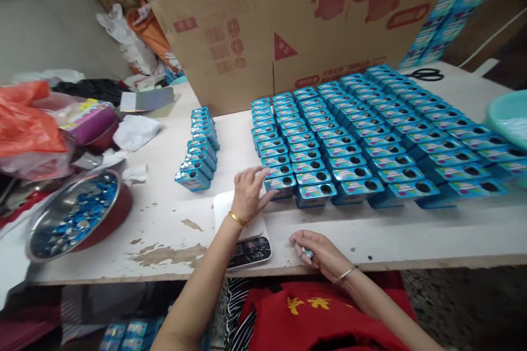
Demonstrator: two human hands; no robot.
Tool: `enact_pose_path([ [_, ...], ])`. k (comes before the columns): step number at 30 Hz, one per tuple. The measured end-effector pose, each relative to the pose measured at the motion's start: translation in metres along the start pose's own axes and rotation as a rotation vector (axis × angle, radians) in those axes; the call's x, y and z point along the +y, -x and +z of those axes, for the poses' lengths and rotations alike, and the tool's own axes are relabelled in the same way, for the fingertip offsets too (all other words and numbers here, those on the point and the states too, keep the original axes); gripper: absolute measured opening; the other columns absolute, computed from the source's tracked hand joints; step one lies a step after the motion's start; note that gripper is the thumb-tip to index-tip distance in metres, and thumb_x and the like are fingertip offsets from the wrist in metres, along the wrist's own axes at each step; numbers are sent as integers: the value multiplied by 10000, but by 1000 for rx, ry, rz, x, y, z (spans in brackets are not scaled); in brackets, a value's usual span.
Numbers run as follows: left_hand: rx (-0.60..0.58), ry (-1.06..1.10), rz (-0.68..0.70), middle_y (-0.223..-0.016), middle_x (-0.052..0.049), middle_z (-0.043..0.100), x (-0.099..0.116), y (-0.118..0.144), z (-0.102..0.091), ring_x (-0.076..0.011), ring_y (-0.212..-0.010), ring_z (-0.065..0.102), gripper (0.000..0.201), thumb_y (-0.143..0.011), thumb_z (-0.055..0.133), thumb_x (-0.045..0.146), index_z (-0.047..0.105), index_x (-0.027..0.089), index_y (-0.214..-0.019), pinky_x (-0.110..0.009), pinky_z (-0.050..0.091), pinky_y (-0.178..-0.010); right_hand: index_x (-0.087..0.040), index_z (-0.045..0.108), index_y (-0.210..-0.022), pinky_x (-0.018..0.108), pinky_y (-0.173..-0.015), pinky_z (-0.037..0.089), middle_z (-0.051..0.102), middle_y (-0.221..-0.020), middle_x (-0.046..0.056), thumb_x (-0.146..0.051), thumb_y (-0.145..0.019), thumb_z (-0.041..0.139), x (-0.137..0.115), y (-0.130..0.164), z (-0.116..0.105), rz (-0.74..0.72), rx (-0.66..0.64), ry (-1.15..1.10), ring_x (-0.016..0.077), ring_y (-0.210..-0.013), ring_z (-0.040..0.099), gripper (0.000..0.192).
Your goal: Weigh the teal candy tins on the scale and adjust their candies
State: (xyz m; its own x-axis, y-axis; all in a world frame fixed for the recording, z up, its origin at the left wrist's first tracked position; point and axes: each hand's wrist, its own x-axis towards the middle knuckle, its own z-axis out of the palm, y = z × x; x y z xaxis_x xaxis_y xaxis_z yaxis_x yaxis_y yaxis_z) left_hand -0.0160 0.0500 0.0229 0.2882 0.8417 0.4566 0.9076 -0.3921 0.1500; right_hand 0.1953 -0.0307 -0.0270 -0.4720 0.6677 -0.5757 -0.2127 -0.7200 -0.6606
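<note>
Steadying nearest blue tin [280, 184] w/ spread left hand [248, 194]; right hand [319, 252] pinches small blue bits [307, 253], resting on table edge [370, 241] for support.

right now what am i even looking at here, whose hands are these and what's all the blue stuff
This single picture comes from a camera worn on a person's head, looking down at their own bare hands over a worn white table. The left hand touches the nearest of many small blue tins with round holes, set out in rows. The right hand rests at the table edge, fingers curled round a small blue piece. Left of them sits a metal bowl of blue caps; a big cardboard box stands behind.
</note>
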Motion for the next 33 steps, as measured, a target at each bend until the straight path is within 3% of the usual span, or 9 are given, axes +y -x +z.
enact_pose_path([
  [5,198,-234,-327,-1224,-144,524,-89,40,-54,-308,-1160,456,438,-792,617,467,524,190,-1119,-455,317,-966,-129,600,-754,183,-368,95,498,-529,-39,-505,-581,764,0,0,2,32,-19,27,22,-365,320,445],
  [8,51,-364,-343,-1298,-150,480,-133,63,-70,-367,-1239,384,322,-771,638,428,586,223,-1013,-527,287,-976,-131,598,-749,182,-368,76,497,-519,-41,-510,-580,756,1,-4,2,37,-25,37,21,-357,315,443],
  [11,-38,-388,-224,-1313,-115,492,-152,69,-74,-343,-1276,372,125,-820,564,300,601,238,-921,-559,231,-1028,-132,597,-746,182,-367,68,502,-511,-40,-511,-588,746,2,-7,2,18,-29,50,20,-349,312,436],
  [15,-112,-370,-113,-1144,-106,586,-134,55,-91,-295,-1089,522,100,-847,493,260,581,218,-822,-513,340,-971,-126,599,-746,178,-358,82,521,-517,-34,-495,-596,751,4,-8,1,-23,-30,31,17,-346,310,426],
  [20,-274,-250,12,-981,-88,583,-67,33,-120,-217,-825,557,214,-897,446,356,547,198,-794,-347,443,-707,-114,599,-729,159,-346,164,568,-571,-4,-457,-581,795,2,-2,2,-23,-22,-26,22,-383,367,422],
  [24,-446,-201,89,-946,-74,581,-23,27,-110,-194,-800,556,157,-888,494,311,538,184,-806,-315,443,-675,-105,614,-731,139,-382,327,598,-623,24,-365,-571,833,-1,4,5,23,-7,-129,50,-481,495,376],
  [27,-508,-165,78,-932,-68,596,-13,25,-100,-197,-803,566,87,-866,534,267,538,179,-866,-317,451,-678,-105,615,-782,140,-479,457,637,-690,46,-234,-609,816,-4,10,5,56,8,-179,77,-567,588,295],
  [30,-433,-65,34,-1020,-77,609,-16,27,-104,-219,-910,581,241,-858,575,345,516,176,-1019,-352,476,-773,-108,600,-890,152,-635,541,685,-823,87,-96,-653,754,-6,18,4,115,44,-161,116,-730,672,283],
  [33,-228,14,-53,-1149,-96,593,-27,39,-119,-238,-1059,560,405,-857,570,442,485,178,-1152,-392,462,-901,-100,589,-959,159,-730,555,700,-897,122,-67,-705,704,-6,25,2,151,30,-119,140,-837,693,281],
])
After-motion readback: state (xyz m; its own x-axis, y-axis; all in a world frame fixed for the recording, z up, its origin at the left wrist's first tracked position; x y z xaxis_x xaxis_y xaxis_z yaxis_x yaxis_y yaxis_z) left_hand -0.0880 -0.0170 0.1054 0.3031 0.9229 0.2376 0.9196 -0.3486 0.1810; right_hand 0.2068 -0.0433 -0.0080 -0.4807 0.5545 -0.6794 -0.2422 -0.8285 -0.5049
